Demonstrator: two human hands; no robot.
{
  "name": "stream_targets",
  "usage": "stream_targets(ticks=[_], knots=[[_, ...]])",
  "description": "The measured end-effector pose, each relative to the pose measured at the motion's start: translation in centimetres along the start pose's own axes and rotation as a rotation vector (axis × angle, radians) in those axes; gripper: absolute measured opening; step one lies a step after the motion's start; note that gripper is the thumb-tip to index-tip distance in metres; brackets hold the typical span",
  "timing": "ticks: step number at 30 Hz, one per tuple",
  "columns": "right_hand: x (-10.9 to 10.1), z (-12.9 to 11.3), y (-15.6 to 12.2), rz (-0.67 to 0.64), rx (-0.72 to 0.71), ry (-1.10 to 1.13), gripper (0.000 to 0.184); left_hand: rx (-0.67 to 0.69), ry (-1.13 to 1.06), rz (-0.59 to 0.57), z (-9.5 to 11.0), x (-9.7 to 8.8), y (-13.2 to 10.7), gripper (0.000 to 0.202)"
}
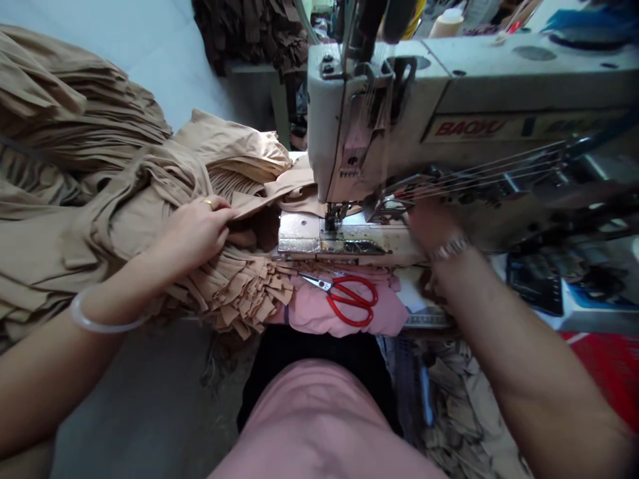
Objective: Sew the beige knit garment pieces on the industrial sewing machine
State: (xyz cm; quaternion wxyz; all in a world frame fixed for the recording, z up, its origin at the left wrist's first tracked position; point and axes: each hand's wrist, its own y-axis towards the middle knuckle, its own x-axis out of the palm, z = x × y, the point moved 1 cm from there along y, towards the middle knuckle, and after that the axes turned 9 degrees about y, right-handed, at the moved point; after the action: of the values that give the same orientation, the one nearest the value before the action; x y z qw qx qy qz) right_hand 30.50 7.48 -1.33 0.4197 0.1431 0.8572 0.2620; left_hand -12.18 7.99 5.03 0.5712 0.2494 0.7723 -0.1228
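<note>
My left hand (196, 229) is closed on the edge of a tan fabric piece (264, 194), with thumb and fingers pressed together. That piece stretches right to the presser foot (335, 216) of the sewing machine (374, 120). My right hand (433, 223) is at the machine's thread guides, right of the needle area. Its fingers are blurred and partly hidden, so whether they hold anything does not show. Red-handled scissors (349, 299) lie on pink cloth (309, 313) in front of the machine bed (304, 233).
Stacked tan fabric pieces (74, 140) cover the left side. Bunched tan edges (249, 286) hang over the front. Dark brown cloth (254, 33) is piled behind, and a thread cone (446, 23) stands at the back. More tan pieces (459, 412) lie low at the right.
</note>
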Motion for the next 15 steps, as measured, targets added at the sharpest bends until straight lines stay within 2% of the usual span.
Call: stream_targets(ticks=[2,4,5,6,7,8,9,11,14,15], knots=[[-1.7,-0.3,-3.0,0.042,0.077,0.054,0.031,-0.007,-0.026,0.036,0.6,-0.6,-0.5,0.037],[-3.6,-0.2,-6.8,0.142,0.181,0.132,0.037,-0.034,-0.051,0.057,1.2,-1.2,-0.4,0.037],[-4.6,0.1,-8.7,0.304,0.313,0.279,0.03,-0.048,-0.059,0.065,1.4,-1.5,-0.2,0.036],[-5.6,0.4,-10.4,0.52,0.408,0.4,0.021,-0.067,-0.063,0.082,1.7,-1.9,0.0,0.036],[-6.4,0.7,-11.9,0.65,0.465,0.479,0.016,-0.084,-0.072,0.102,1.9,-2.2,0.4,0.035],[-7.0,0.9,-13.0,0.74,0.505,0.544,0.014,-0.099,-0.093,0.12,2.1,-2.5,0.8,0.035],[-7.4,0.9,-13.7,0.777,0.529,0.584,0.015,-0.105,-0.133,0.126,2.3,-2.9,1.2,0.037],[-7.8,0.5,-14.2,0.68,0.579,0.657,0.022,-0.099,-0.281,0.094,2.8,-3.7,1.9,0.049],[-7.3,-1.0,-13.6,0.371,0.683,0.863,0.022,-0.103,-0.552,-0.058,3.3,-5.1,1.9,0.074],[-7.1,-1.5,-13.3,0.32,0.709,0.973,0.019,-0.146,-0.598,-0.097,3.2,-5.4,1.5,0.078]])
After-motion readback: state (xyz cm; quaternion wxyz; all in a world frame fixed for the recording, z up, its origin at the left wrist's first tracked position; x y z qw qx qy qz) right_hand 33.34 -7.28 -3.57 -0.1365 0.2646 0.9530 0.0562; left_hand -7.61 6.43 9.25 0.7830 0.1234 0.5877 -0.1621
